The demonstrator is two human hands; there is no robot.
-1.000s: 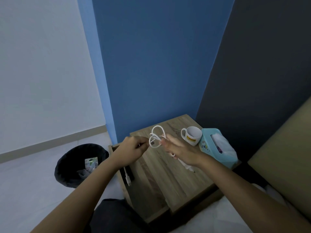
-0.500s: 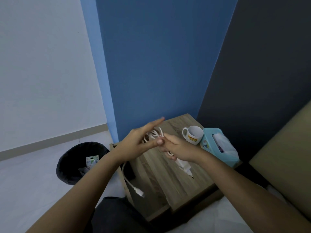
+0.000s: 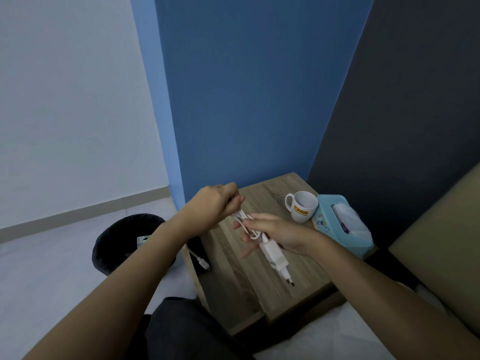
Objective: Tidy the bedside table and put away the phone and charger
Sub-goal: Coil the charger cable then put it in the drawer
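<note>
A white charger plug [image 3: 275, 258] hangs from my right hand [image 3: 275, 232] above the wooden bedside table [image 3: 293, 289], prongs pointing down toward me. Its white cable [image 3: 244, 220] is looped in a small bundle between both hands. My left hand [image 3: 215, 203] pinches the cable just left of the bundle, fingers closed around it. The cable's loose end with its connector [image 3: 201, 261] dangles below my left wrist, over the table's left edge. No phone is visible.
A white mug [image 3: 302, 205] and a light blue tissue box [image 3: 340, 224] stand at the table's back right. A black bin [image 3: 124, 242] with litter sits on the floor to the left. A beige bed edge [image 3: 441, 242] is at right; my dark knee [image 3: 181, 331] is below.
My left hand closed from outstretched fingers into a pinch on the cable. The wide loops have tightened into a compact bundle, and the plug now hangs lower from my right hand.
</note>
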